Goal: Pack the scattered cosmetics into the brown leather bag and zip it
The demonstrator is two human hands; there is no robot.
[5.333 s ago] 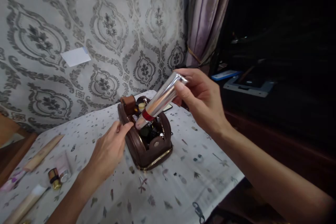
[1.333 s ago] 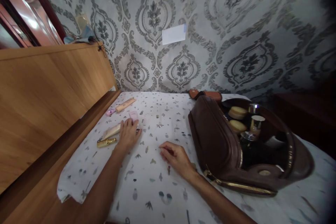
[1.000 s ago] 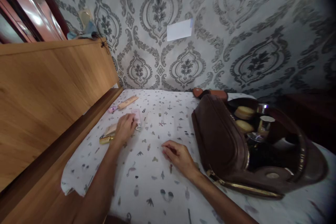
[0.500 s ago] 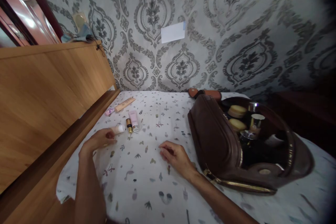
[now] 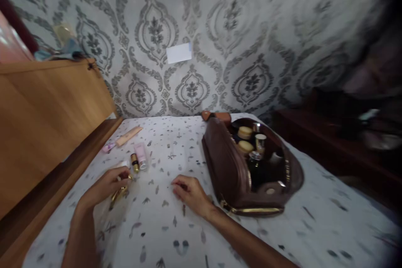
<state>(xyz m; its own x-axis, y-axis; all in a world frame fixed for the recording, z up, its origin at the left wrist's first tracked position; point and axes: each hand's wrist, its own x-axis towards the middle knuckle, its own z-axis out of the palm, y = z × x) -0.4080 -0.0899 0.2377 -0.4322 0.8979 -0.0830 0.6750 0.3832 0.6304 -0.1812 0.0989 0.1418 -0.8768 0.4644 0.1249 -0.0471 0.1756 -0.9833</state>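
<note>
My left hand (image 5: 109, 184) hovers low over the patterned sheet at the left, fingers pinched on a small gold-coloured item (image 5: 119, 195); blur and the hand hide its kind. Just beyond the fingers lies a pale tube with a white cap (image 5: 123, 163), partly covered by the hand. Beside it are a gold-and-black lipstick (image 5: 135, 163) and a pink squeeze tube (image 5: 141, 156). My right hand (image 5: 191, 192) rests near the middle of the sheet, fingers curled together with nothing visible in them. To its right stands an unzipped brown cosmetic bag (image 5: 224, 167).
Inside the bag are round yellow-lidded jars (image 5: 245, 146) and bottles with shiny caps (image 5: 260, 142). A peach tube (image 5: 128, 136) and a small purple item (image 5: 108, 148) lie farther back. A wooden panel (image 5: 56, 113) borders the left; a patterned wall (image 5: 188, 88) closes the back.
The view has turned to the right. My left hand has drawn slightly back from the white-capped tube, and gold now shows at its fingers. My right hand stays curled on the sheet.
</note>
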